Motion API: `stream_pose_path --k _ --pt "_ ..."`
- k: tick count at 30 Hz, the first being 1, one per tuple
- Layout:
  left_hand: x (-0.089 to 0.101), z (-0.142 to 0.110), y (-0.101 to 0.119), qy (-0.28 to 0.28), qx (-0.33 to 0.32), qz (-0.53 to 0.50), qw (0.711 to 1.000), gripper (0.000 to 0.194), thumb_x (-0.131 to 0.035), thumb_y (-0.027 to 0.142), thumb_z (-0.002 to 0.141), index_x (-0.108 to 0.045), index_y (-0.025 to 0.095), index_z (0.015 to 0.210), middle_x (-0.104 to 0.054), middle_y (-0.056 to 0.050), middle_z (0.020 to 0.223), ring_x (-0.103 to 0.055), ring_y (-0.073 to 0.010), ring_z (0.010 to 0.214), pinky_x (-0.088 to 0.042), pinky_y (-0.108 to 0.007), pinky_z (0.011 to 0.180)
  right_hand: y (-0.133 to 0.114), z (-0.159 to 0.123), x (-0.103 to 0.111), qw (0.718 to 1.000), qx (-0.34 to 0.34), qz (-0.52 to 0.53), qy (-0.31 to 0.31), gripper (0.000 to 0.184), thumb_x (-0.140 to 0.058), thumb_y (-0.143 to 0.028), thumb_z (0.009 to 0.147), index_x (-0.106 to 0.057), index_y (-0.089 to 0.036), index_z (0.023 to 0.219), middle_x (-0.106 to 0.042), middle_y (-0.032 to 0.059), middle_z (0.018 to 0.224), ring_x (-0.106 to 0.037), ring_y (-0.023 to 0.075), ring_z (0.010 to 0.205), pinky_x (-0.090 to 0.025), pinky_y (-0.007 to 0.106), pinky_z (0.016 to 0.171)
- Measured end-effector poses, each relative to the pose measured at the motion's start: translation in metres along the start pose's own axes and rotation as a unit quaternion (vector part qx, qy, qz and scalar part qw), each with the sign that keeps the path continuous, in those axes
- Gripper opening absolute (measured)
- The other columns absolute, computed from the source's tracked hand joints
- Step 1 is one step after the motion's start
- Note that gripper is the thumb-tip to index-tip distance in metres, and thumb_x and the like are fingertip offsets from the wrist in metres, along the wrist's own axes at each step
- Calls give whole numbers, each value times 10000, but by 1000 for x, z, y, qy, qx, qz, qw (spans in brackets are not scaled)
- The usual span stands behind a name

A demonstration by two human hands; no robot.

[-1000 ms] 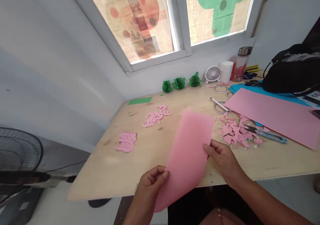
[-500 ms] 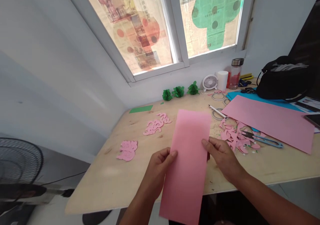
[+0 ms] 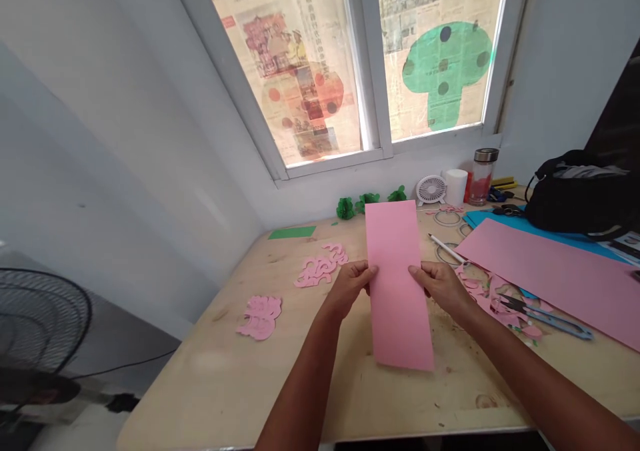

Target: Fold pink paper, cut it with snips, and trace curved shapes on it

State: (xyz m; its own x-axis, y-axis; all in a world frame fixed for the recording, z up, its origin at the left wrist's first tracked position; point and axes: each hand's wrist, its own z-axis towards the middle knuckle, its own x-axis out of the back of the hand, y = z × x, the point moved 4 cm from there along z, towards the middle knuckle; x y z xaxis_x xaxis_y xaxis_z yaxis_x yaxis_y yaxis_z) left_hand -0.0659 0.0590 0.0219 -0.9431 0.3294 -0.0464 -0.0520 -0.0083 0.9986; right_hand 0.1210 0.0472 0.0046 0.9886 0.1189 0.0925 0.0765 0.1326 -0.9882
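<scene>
with the clock centred on the held sheet and twelve toward the window (image 3: 375, 57), a long pink sheet (image 3: 399, 317) stands nearly upright over the desk (image 3: 200, 384), gripped at both long edges. the left hand (image 3: 347, 285) has it at nine o'clock, the right hand (image 3: 440, 285) at three; each is nearly closed in a pinch, thumb flat on the near face and the other fingers curled behind. whether the lower edge touches the desk, i cannot tell.

between nine and ten o'clock lies a curly pink cutout group (image 3: 320, 269), and between eight and nine a rounder pink cutout (image 3: 260, 316). a green strip (image 3: 293, 232) lies at ten. green paper ornaments (image 3: 345, 209) run from eleven to twelve along the wall, the farthest two partly hidden by the sheet.

just before one o'clock is a small white fan (image 3: 431, 189), then a white cylinder (image 3: 456, 187) and a glass bottle (image 3: 483, 179) at one. a white pencil (image 3: 447, 248) points away at two, with a black bag (image 3: 580, 197) well beyond it. at three, pink scraps (image 3: 484, 300) lie near the right forearm, scissors (image 3: 555, 317) resting partly on them, and a larger pink sheet (image 3: 555, 271) overlaps blue paper (image 3: 520, 221).
</scene>
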Motion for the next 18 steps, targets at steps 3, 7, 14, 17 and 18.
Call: stream_pose_path --k 3,7,14,17,18 --pt "8 6 -16 -8 2 -3 1000 384 -719 503 692 -626 142 596 -527 17 549 -447 -95 529 -371 -237 545 8 4 -3 1000 -3 2 -14 500 -590 -616 732 -405 -204 517 -335 -61 492 -290 88 473 -226 243 462" --pt "10 11 -36 5 7 -23 1000 388 -711 524 695 -653 141 674 -565 4 612 -468 -103 566 -391 -245 577 18 5 -10 999 -18 22 -36 463 -584 -607 755 -476 -190 586 -419 -49 530 -370 99 494 -288 242 483" --pt "10 13 -43 19 2 -54 998 379 -730 495 693 -689 152 852 -579 12 635 -457 -94 557 -371 -228 559 25 -1 -15 993 -64 63 -72 459 -667 -600 701 -607 -145 721 -586 -1 615 -514 139 543 -368 255 495" --pt "10 10 -43 -6 14 -69 997 400 -753 441 686 -693 156 959 -593 12 626 -471 -95 539 -378 -234 568 25 -1 -14 991 -77 84 -69 437 -650 -576 740 -641 -141 761 -623 11 645 -540 144 554 -389 261 511" --pt "11 10 -43 -10 17 -77 997 398 -755 428 687 -693 160 974 -605 8 642 -484 -97 549 -387 -238 584 25 -1 -13 990 -80 93 -72 424 -648 -564 751 -649 -140 774 -633 16 657 -550 146 563 -400 264 522"
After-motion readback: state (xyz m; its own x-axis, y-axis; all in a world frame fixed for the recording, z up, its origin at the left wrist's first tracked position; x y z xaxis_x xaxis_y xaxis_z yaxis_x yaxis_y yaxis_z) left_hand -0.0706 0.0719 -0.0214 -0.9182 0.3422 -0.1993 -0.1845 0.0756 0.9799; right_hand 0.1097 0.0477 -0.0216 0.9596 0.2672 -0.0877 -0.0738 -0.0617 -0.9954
